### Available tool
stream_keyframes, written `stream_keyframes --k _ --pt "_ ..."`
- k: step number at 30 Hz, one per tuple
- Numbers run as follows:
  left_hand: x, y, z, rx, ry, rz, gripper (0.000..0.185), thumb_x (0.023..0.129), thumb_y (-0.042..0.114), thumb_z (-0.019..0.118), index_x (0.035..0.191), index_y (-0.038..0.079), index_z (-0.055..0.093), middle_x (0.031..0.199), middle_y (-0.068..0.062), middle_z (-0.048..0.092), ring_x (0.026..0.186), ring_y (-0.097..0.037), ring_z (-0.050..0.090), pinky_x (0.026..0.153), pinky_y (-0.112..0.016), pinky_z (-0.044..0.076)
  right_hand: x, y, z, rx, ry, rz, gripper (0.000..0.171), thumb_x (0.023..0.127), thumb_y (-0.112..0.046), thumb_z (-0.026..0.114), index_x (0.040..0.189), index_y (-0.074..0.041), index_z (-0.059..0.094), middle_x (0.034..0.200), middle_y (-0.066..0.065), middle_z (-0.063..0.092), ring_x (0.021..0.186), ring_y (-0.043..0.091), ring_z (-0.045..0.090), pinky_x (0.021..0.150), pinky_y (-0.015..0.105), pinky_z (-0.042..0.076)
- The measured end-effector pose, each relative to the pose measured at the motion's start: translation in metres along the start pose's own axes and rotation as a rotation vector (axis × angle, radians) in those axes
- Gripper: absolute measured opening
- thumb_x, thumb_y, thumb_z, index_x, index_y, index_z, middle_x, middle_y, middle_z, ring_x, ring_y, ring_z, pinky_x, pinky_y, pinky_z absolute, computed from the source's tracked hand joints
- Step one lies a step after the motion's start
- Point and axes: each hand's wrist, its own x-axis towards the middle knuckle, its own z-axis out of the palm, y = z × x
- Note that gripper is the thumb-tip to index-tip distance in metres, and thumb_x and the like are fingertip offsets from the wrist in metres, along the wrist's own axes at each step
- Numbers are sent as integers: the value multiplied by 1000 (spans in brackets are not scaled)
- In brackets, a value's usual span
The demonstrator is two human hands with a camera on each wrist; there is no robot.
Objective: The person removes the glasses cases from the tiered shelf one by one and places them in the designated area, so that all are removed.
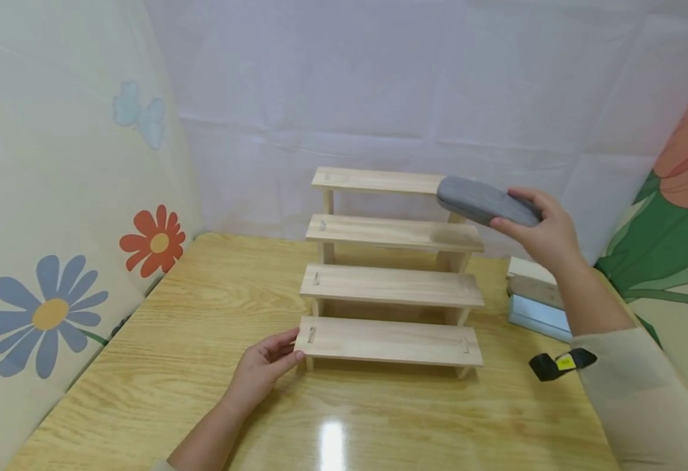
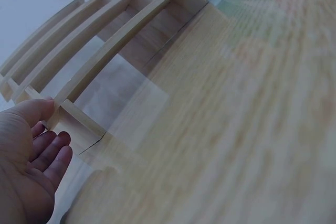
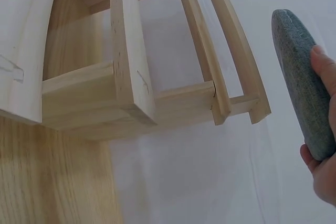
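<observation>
On table [image 1: 161,366] — one four-step rack [image 1: 391,288]

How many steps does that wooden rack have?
4: the bottom step touched by the left hand, the second, the third, and the top by the grey case.

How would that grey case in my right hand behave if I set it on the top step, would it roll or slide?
The grey case looks flattish and oval, so it probably lies flat rather than rolling. Its surface looks like matte fabric, so likely not slippery on the wooden stepped shelf. The right hand holds it by one end without sagging, suggesting it is stiff and fairly light.
</observation>
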Motion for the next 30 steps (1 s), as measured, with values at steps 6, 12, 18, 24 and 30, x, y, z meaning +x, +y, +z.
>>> stream_keyframes --k 6,12,18,24,30 --pt "1 -1 0 3 2 -2 47 89 8 71 132 -3 56 128 -21 64 96 -1 64 84 -14 53 -10 8 -6 4 -2 20 81 83 -48 74 149 -16 40 159 13 30 139 41 36 109 59 35" --pt "1 -1 0 9 4 9 46 88 7 70 131 -4 57 127 -22 64 95 -1 64 84 -14 54 -16 17 -10 -5 -4 45 82 84 -50 72 151 -16 38 160 14 28 140 43 34 109 61 34" --pt "0 -1 0 0 0 9 46 89 6 70 131 -4 56 127 -22 63 95 -1 64 84 -14 54 -22 24 -14 7 -6 64 80 86 -48 71 152 -19 36 159 17 26 138 45 32 108 63 33" --pt "0 0 0 0 -4 1 46 89 7 69 132 -4 56 129 -22 62 95 0 63 84 -14 54 -29 33 -17 11 2 79 79 88 -46 70 152 -16 35 159 19 26 137 45 32 107 63 33" --pt "1 0 -1 -5 -2 7 47 89 8 70 132 -4 56 129 -23 63 95 -1 63 85 -14 53 -37 42 -19 -1 11 78 78 89 -44 69 152 -14 35 159 20 26 138 46 32 106 64 33"
